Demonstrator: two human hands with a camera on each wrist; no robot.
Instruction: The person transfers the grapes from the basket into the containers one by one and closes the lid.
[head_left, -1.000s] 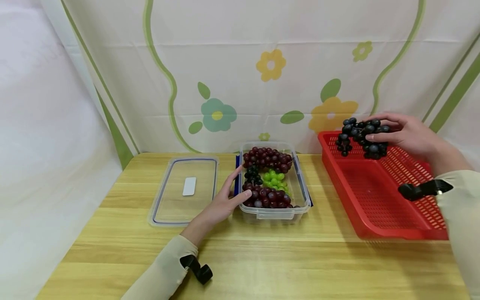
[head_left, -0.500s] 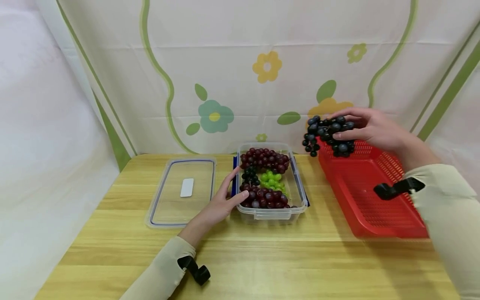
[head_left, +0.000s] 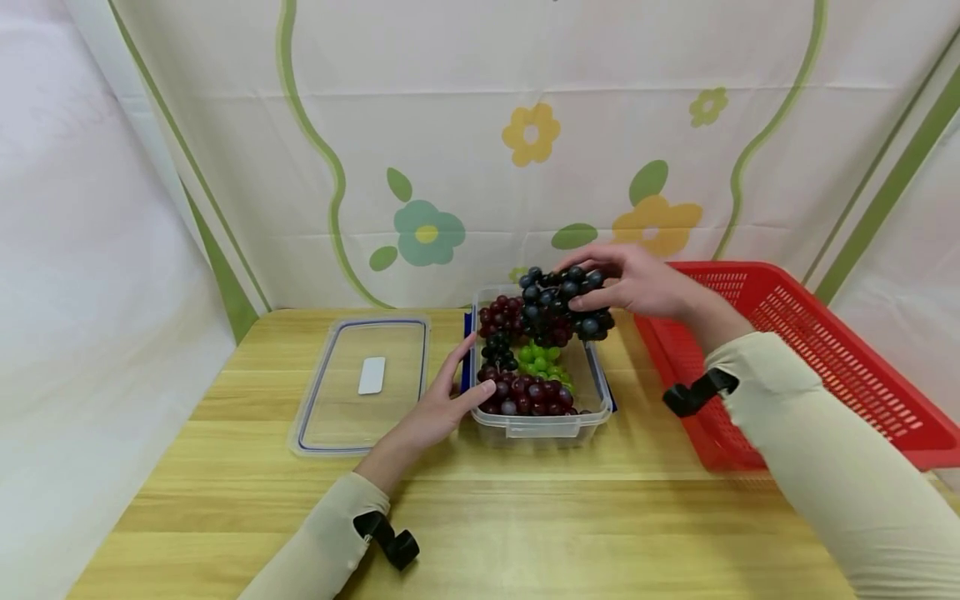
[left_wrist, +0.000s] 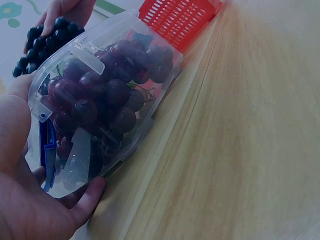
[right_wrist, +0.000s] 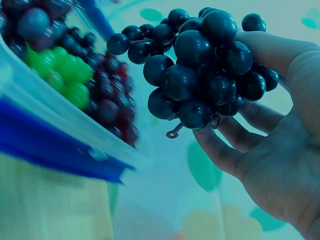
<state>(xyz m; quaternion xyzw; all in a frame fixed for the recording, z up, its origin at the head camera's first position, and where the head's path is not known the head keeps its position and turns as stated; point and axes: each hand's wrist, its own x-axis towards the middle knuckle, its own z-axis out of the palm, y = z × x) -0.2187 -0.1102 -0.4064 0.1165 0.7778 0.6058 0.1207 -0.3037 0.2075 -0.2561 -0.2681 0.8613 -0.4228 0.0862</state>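
My right hand [head_left: 637,283] holds a bunch of black grapes [head_left: 558,304] between thumb and fingers, over the far right part of a clear plastic food container [head_left: 555,427]. In the right wrist view the bunch [right_wrist: 200,70] hangs beside the container's rim. My left hand [head_left: 442,404] holds the container's left side, its thumb over the rim. Inside lie red grapes [head_left: 528,394] at the near end, more red grapes [head_left: 501,315] at the far end, partly hidden by the held bunch, and small black grapes [head_left: 498,350] beside green grapes [head_left: 542,361].
A red plastic basket [head_left: 840,342] with slotted walls stands on the right, partly behind my right forearm. The container's clear lid [head_left: 341,417] with a blue seal lies flat on the left of the wooden table [head_left: 480,533]. A flowered curtain [head_left: 450,67] hangs behind.
My right hand has carried the black grapes leftward from above the red basket to above the container. My left hand has stayed on the container.
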